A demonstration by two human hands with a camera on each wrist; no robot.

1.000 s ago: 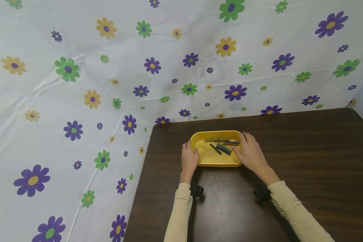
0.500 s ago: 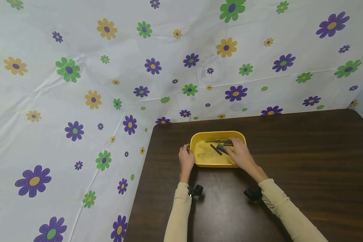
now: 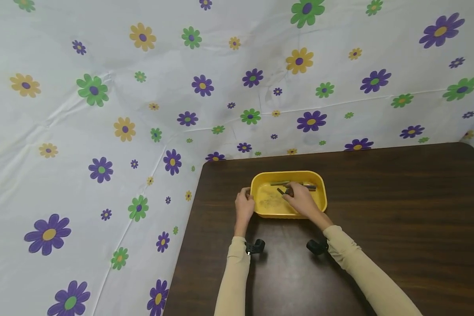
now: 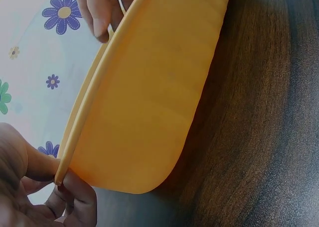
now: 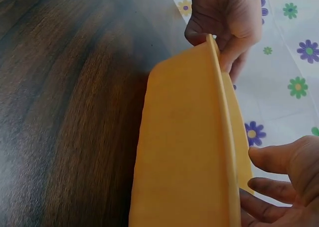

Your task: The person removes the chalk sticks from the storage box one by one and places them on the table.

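Note:
A shallow yellow plastic tray [image 3: 288,215] with rounded corners stands on the table. My left hand [image 3: 245,207] grips its left rim; the left wrist view shows the thumb and curled fingers pinching the edge [image 4: 59,179]. Inside the tray lie several dark, chalk-like sticks, among them a thin one [image 3: 280,191] near my right fingertips. My right hand [image 3: 302,201] reaches over the near rim into the tray. In the right wrist view its thumb [image 5: 276,159] and fingers stand apart, some fingertips hidden behind the tray wall. Any contact with a stick is hidden.
The dark wood-grain table [image 3: 399,210] extends right and toward me. A white cloth with printed flowers [image 3: 150,66] hangs behind and to the left of it. Black cameras sit on both wrists, above the table's near part. Grey smudges mark the tray floor.
My right hand has left the tray's right rim and moved left into the tray, over the sticks. The left hand has slid slightly outward, gripping the left rim throughout.

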